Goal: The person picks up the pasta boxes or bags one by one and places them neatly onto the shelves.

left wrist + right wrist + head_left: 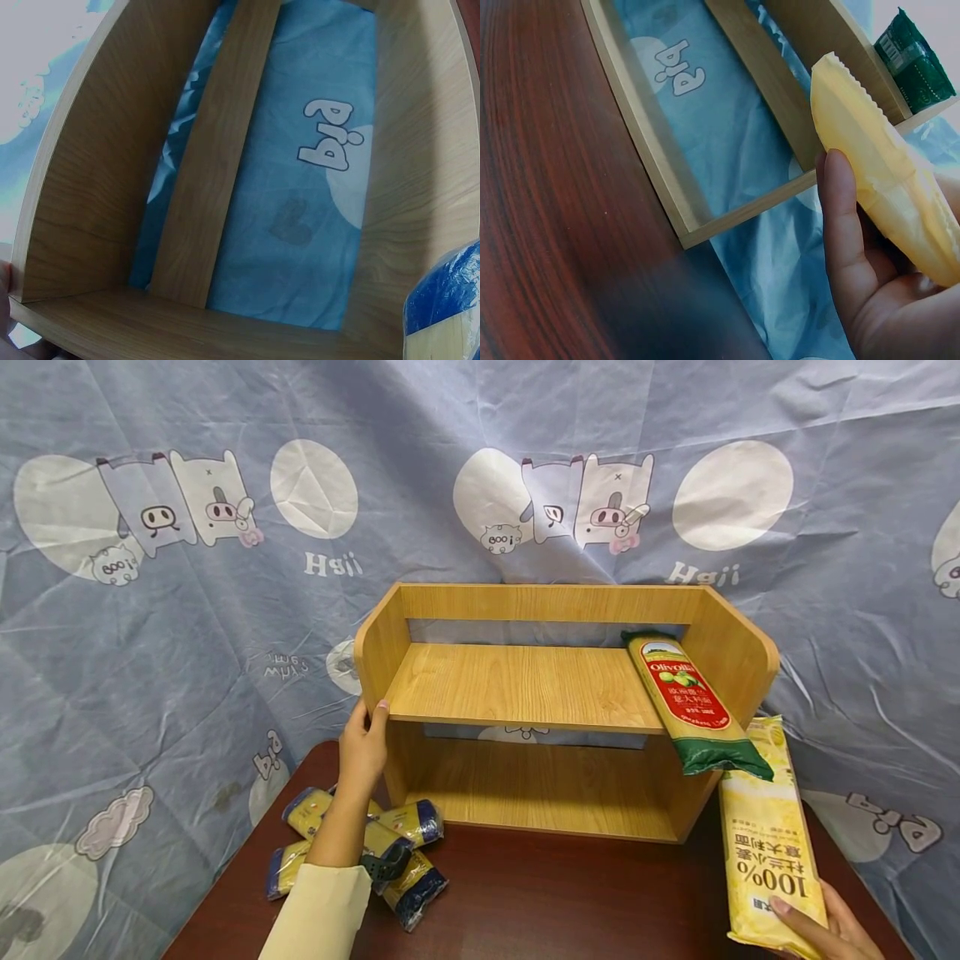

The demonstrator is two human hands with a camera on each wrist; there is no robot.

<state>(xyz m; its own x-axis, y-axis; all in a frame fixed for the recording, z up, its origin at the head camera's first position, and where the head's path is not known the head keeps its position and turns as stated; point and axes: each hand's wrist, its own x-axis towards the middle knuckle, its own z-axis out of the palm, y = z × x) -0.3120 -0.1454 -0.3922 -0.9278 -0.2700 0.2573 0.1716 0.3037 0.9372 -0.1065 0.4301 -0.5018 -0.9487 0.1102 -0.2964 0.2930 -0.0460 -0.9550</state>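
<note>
A two-tier wooden shelf (525, 685) stands on the table. At its left side panel, my left hand (363, 747) grips the edge, thumb at the front by the upper board. My right hand (832, 927) holds a yellow pasta packet (772, 843) by its near end, to the right of the shelf; the right wrist view shows the thumb (840, 187) along the packet's side. A green and gold pasta packet (682, 697) lies at the right of the upper board, its green end sticking out past the front edge and overlapping the yellow one in the head view.
Several yellow and blue packets (416, 822) lie in a loose pile on the dark red table (525, 893), around my left forearm. A blue-grey printed cloth (420, 485) hangs behind and at the sides.
</note>
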